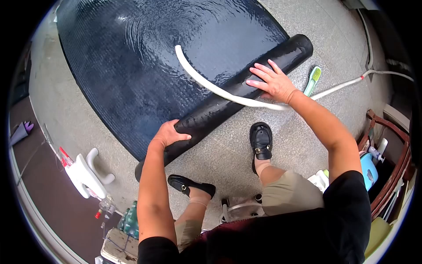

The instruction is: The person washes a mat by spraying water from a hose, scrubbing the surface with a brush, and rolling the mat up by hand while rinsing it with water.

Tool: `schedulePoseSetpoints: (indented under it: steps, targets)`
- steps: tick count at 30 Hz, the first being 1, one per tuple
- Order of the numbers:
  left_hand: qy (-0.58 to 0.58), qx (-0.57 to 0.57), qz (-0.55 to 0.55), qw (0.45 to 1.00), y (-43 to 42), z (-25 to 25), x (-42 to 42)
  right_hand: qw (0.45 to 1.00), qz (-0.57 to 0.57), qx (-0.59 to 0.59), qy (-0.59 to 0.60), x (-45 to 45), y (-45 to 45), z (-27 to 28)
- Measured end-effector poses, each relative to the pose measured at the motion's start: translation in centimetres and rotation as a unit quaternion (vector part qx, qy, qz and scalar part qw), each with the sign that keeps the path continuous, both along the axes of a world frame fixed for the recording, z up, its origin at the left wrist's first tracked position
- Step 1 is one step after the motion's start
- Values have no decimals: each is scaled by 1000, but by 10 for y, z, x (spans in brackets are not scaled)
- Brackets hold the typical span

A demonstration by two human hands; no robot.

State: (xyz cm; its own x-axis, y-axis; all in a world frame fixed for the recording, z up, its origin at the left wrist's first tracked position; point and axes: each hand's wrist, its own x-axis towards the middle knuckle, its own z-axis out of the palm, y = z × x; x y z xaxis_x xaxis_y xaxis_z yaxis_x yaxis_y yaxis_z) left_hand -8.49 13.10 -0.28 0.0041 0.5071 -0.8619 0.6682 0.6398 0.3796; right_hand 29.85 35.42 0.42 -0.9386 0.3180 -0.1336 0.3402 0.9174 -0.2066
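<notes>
A black ribbed rubber mat [105,83] lies wet on the floor, its near end curled into a thick roll [213,110]. Around the lower left part of this roll, my left hand [168,135] is closed, thumb on top and the other fingers mostly hidden. My right hand [273,82] rests on the upper right part, open with its fingers spread. A white hose [200,79] crosses over the roll and passes close by my right wrist. Its end lies over the flat part of the mat, where water ripples outward.
A green and white scrub brush [313,80] lies on the floor right of the roll. My black shoes [261,141] are just behind the roll. Spray bottles [83,176] and green bottles [129,220] stand at left. A brown wooden frame [391,189] holding items is at right.
</notes>
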Motion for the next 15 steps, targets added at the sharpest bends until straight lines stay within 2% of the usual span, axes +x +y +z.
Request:
schedulePoseSetpoints:
  steps: [2,3,4,5,7,9,10,11,13,14,15]
  targets:
    - [19,79,-55,995,1,-2,-3,999,23,13,-28,-12,15,-2]
    - [21,77,-54,995,-3,-1,-3,999,29,7,-40,-17,19,0]
    - [135,187,-104,968,0,18,4,999,30,5,-37,-25,20,6]
    - [247,293,-151,911,0,32,12,997,16,-9,-81,-33,23,14]
    - [190,121,-99,969,-7,42,14,992,2,-21,-123,-50,29,21]
    - [257,179,-159,936,-28,59,39,981,-2,-40,-191,-67,33,24]
    - [295,167,-152,928,-35,52,46,971,13,-62,-229,-79,39,34]
    - [301,168,-149,927,-36,43,45,973,16,-58,-224,-78,42,27]
    - [301,168,-142,928,-28,30,35,993,17,-45,-106,-77,46,17]
    - [264,232,-115,929,-29,31,28,984,15,-87,-152,-81,50,19]
    - [271,227,-108,929,-33,31,26,983,17,-88,-161,-83,54,19]
